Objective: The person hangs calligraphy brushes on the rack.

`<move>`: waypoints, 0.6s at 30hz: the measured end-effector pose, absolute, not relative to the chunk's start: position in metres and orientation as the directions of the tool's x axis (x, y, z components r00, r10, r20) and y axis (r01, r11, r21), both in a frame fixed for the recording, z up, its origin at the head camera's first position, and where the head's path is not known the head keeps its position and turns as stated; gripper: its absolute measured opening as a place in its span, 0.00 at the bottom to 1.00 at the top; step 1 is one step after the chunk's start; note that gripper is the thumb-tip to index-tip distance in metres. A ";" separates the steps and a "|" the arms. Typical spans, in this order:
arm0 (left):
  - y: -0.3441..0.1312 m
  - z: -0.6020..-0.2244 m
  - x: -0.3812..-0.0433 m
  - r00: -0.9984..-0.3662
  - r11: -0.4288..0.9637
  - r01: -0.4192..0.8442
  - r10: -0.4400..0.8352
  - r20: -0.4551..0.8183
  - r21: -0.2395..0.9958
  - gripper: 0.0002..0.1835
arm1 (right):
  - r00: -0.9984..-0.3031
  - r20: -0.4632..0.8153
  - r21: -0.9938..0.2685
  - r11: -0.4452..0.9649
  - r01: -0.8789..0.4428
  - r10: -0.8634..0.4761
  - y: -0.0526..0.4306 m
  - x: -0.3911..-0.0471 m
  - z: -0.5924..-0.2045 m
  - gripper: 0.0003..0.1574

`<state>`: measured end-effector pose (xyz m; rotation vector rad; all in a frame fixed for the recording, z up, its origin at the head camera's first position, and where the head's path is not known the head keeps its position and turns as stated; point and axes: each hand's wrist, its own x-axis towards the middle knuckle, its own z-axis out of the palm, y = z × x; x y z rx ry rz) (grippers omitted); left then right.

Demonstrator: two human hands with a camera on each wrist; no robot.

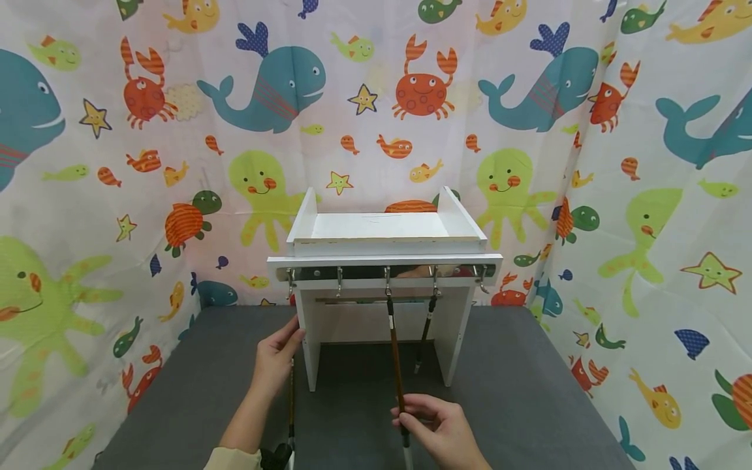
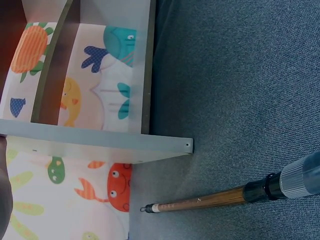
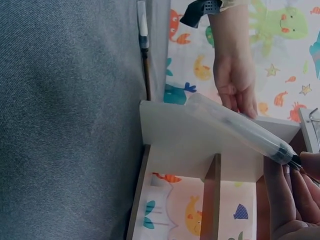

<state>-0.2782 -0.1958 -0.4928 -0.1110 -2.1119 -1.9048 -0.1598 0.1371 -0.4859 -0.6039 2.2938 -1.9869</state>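
Note:
A brush (image 1: 395, 346) with a brown handle and a clear tip cap (image 3: 240, 130) hangs by its loop from the middle hook of a small white shelf (image 1: 388, 248). My right hand (image 1: 437, 424) pinches it low on the handle, between thumb and fingers, just above the cap. My left hand (image 1: 277, 356) is at the shelf's left side panel (image 1: 308, 339), its fingers touching near the front edge. Another brush (image 1: 424, 336) hangs further right. On the grey cloth, left of the shelf, lies a third brush (image 2: 215, 199) with a capped tip.
Several metal hooks (image 1: 339, 281) line the shelf's front rail, over a dark reflective strip. The shelf stands at the back of the grey cloth surface (image 1: 499, 391). A sea-animal printed curtain (image 1: 376, 150) surrounds it at the back and sides.

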 end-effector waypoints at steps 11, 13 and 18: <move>-0.195 -0.490 -0.278 -0.958 0.094 0.246 -0.127 0.257 0.965 0.24 | -0.913 0.237 -0.952 0.109 -0.287 -0.333 0.136 -0.171 -0.494 0.18; -0.195 -0.490 -0.277 -0.959 0.106 0.243 -0.125 0.255 0.964 0.24 | -0.924 0.224 -0.951 0.138 -0.276 -0.309 0.135 -0.174 -0.498 0.19; -0.195 -0.490 -0.276 -0.956 0.129 0.254 -0.120 0.269 0.959 0.24 | -0.944 0.209 -0.940 0.215 -0.266 -0.255 0.136 -0.179 -0.505 0.20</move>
